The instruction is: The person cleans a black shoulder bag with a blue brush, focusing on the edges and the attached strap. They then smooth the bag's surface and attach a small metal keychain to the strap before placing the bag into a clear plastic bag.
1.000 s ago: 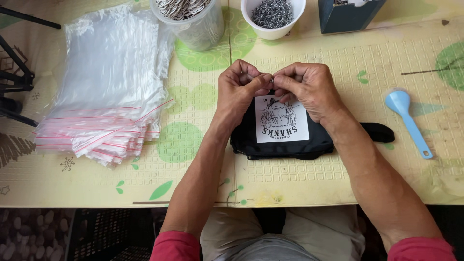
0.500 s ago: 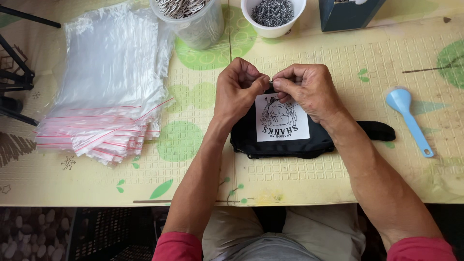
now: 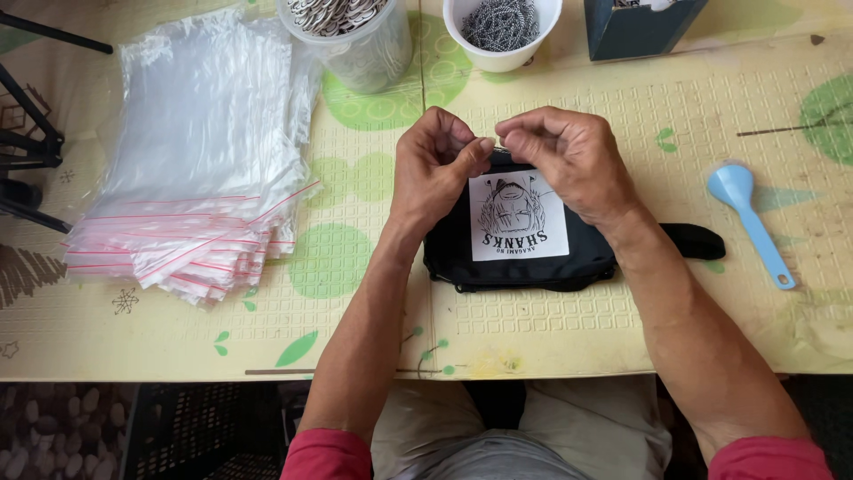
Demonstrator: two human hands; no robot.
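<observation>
Both hands meet at the top edge of a black pouch lying flat on the yellow-green patterned table mat, centre of the head view. Left hand: fingers curled in, thumb and forefinger pressed together, pinching something tiny at the pouch's upper edge; what it is can't be made out, too small and hidden by the fingertips. Right hand: also curled tight, fingertips pinched and touching the left hand's fingertips at the same spot. Neither hand spread. Right wrist and forearm cross over the pouch's right side and hide part of it.

The pouch has a white square patch with a dark drawing on its face, partly covered by the hands along the top. A black strap end sticks out to the right of the pouch.

Around: a stack of clear zip bags with red seal strips on the left, well apart from the hands. Clear plastic tub with round flat pieces at the top, just beside a white cup full of small metal ball chains. Dark blue box top right, cut off by the frame. Light blue plastic spoon right of the strap, near but not touching it. Black stand legs at the far left edge. Nothing lies between the hands and the pouch.
</observation>
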